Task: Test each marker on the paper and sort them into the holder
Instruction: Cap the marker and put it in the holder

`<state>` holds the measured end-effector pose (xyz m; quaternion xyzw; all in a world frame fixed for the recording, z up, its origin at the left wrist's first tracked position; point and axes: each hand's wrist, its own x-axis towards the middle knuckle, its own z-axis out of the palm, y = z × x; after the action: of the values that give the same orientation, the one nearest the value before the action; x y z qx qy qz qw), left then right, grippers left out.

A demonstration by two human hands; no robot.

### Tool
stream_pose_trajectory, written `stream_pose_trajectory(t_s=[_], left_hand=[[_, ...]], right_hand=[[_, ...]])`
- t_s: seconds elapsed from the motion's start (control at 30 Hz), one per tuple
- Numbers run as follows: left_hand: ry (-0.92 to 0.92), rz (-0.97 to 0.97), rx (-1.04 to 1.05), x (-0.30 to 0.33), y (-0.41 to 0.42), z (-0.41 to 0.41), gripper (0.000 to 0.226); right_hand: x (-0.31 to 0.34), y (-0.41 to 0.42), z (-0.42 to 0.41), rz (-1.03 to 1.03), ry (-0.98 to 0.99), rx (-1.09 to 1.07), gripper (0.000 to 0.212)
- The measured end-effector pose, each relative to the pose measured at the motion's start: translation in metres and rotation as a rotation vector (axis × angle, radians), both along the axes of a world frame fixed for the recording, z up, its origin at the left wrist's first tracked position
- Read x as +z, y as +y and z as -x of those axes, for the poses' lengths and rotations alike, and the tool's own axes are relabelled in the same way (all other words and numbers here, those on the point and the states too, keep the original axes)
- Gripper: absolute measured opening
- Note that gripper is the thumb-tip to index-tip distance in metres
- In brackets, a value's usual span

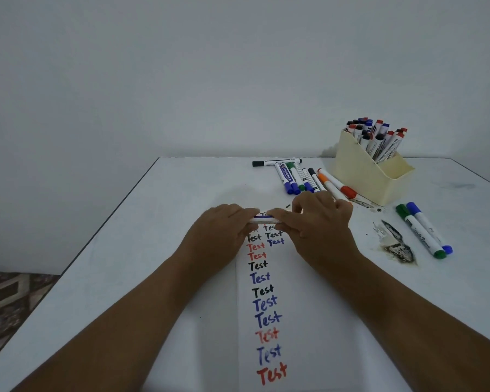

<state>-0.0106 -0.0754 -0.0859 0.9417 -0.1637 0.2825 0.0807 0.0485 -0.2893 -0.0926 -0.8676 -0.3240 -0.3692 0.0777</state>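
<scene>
Head view: both hands meet over the upper end of the paper (294,321), gripping one white marker (262,220) held level between them. Left hand (221,233) fingers curl round one end; right hand (317,222) fingers pinch the other. Judged step: uncapping or recapping; which, cannot tell. Untested markers (297,176) lie beyond the paper, beside the holder (362,176). Next move calls for a firm, straight cap action.

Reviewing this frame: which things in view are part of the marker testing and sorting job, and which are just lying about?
Part of the job:
marker held by left hand and right hand
paper with "Test" marks
cream holder
loose markers
green and blue pair

Just lying about:
dark stain on the table
</scene>
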Motion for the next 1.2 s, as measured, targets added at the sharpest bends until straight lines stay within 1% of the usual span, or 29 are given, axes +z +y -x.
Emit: stream_pose_trajectory(t_s=[0.07,0.1,0.23,0.33,0.4,0.5,0.57,0.6,0.7,0.77,0.8,0.9,0.93,0.97,1.03,1.2], left_hand=[[0.144,0.083,0.051,0.000,-0.002,0.001,0.033],[0.178,0.096,0.068,0.000,-0.003,0.001,0.033],[0.251,0.077,0.079,0.007,-0.006,0.004,0.031],[0.262,0.119,0.083,0.012,-0.004,0.006,0.030],[0.286,0.202,0.060,0.013,-0.003,0.009,0.033],[0.346,0.457,0.032,0.012,-0.004,0.013,0.052],[0.358,0.553,0.037,0.011,-0.003,0.012,0.051],[0.360,0.564,0.043,0.011,-0.002,0.010,0.051],[0.377,0.566,0.058,0.012,-0.002,0.010,0.051],[0.412,0.617,0.067,0.015,-0.002,0.010,0.051],[0.423,0.633,0.068,0.015,-0.003,0.011,0.051],[0.428,0.653,0.066,0.016,-0.003,0.012,0.051],[0.428,0.654,0.064,0.017,-0.004,0.012,0.052],[0.431,0.656,0.061,0.017,-0.004,0.013,0.052],[0.439,0.651,0.053,0.018,-0.005,0.014,0.052],[0.424,0.620,0.031,0.017,-0.005,0.015,0.053]], right_hand=[[0.002,0.001,0.003,-0.004,0.002,-0.001,0.025],[0.002,0.001,0.004,-0.002,0.005,-0.001,0.024],[0.003,0.002,0.004,0.012,0.017,-0.006,0.024],[0.005,0.000,0.007,-0.022,-0.003,-0.002,0.022],[0.006,-0.002,0.010,-0.052,-0.023,-0.011,0.020],[0.006,-0.004,0.008,-0.115,-0.032,-0.043,0.021],[0.007,-0.005,0.004,-0.201,-0.002,-0.011,0.022],[0.010,-0.005,0.005,-0.280,0.072,0.027,0.023],[0.019,-0.004,0.015,-0.634,0.455,0.180,0.024],[0.023,-0.004,0.021,-0.863,0.714,0.298,0.027],[0.025,-0.004,0.022,-0.952,0.812,0.345,0.027],[0.030,-0.005,0.023,-1.193,1.008,0.498,0.016],[0.032,-0.006,0.024,-1.261,1.063,0.534,0.016],[0.033,-0.006,0.026,-1.302,1.099,0.554,0.016],[0.035,-0.007,0.028,-1.317,1.121,0.566,0.015],[0.033,-0.006,0.029,-1.231,1.126,0.568,0.014]])
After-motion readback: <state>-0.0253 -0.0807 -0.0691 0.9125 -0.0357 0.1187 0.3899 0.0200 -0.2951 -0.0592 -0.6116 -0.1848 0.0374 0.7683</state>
